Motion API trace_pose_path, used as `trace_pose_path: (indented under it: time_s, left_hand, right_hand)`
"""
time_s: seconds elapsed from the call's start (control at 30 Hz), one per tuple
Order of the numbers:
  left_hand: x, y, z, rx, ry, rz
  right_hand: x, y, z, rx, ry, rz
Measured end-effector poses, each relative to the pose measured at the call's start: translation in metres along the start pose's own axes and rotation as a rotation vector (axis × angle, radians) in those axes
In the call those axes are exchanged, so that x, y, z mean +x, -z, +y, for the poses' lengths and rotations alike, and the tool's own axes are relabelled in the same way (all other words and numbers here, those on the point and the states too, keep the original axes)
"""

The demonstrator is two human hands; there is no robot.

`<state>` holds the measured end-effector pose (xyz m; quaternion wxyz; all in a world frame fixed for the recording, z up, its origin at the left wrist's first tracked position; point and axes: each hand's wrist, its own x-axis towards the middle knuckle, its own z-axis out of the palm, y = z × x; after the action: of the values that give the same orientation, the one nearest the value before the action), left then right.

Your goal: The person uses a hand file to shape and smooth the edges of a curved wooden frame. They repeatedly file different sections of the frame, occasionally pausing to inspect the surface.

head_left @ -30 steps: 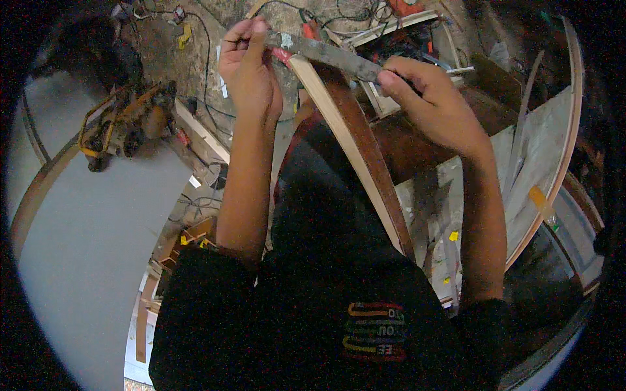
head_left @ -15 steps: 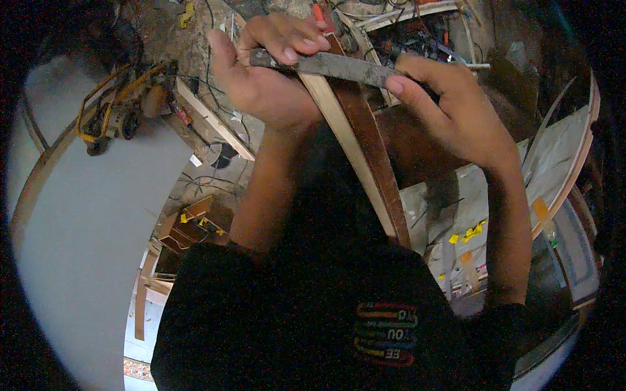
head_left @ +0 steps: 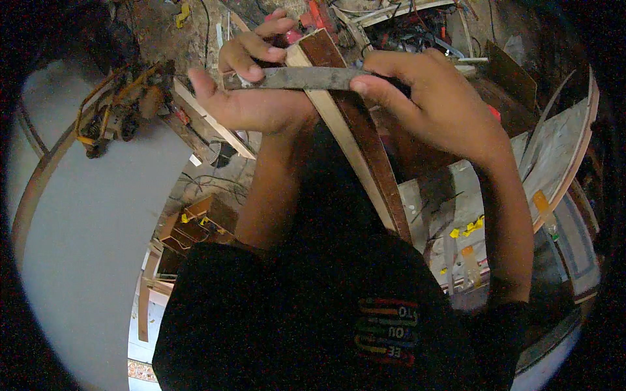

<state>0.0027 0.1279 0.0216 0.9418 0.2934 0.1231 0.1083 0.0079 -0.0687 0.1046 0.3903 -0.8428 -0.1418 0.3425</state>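
A long wooden board [head_left: 365, 150], dark brown on its face and pale along its edge, leans from my lap up toward the cluttered bench. Across its upper end lies a flat grey metal file [head_left: 300, 78]. My left hand [head_left: 251, 91] pinches the file's left end between thumb and fingers. My right hand [head_left: 430, 104] grips its right end, with the thumb pressed on top. Both forearms reach up from my black shirt.
A yellow and black power tool [head_left: 117, 111] sits at the left on a curved grey panel [head_left: 85, 247]. Wood strips [head_left: 215, 124], cables and red tools [head_left: 313, 13] litter the floor ahead. Curved pale boards [head_left: 561, 150] lean at the right.
Both hands and the file have slid nearer along the board's upper end, and the view has tipped closer to them. The grip on the file is unchanged.
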Motion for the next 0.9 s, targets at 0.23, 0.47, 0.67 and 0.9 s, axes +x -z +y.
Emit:
trace_pose_path:
  time_s: [0.23,0.47,0.67,0.9]
  left_hand:
    - [-0.004,-0.010,-0.002,0.133,-0.008,0.162]
    - [-0.017,-0.023,-0.012,0.087,0.005,0.310]
    - [-0.016,-0.011,-0.009,-0.078,-0.138,0.138]
    - [-0.010,-0.023,-0.005,0.337,0.041,0.192]
  right_hand:
    - [-0.002,-0.002,0.003,0.120,0.064,0.089]
    - [-0.010,0.001,0.003,0.062,0.016,0.028]
    - [-0.009,-0.026,-0.009,-0.017,0.009,0.129]
    - [-0.011,0.009,0.004,0.008,0.028,0.148]
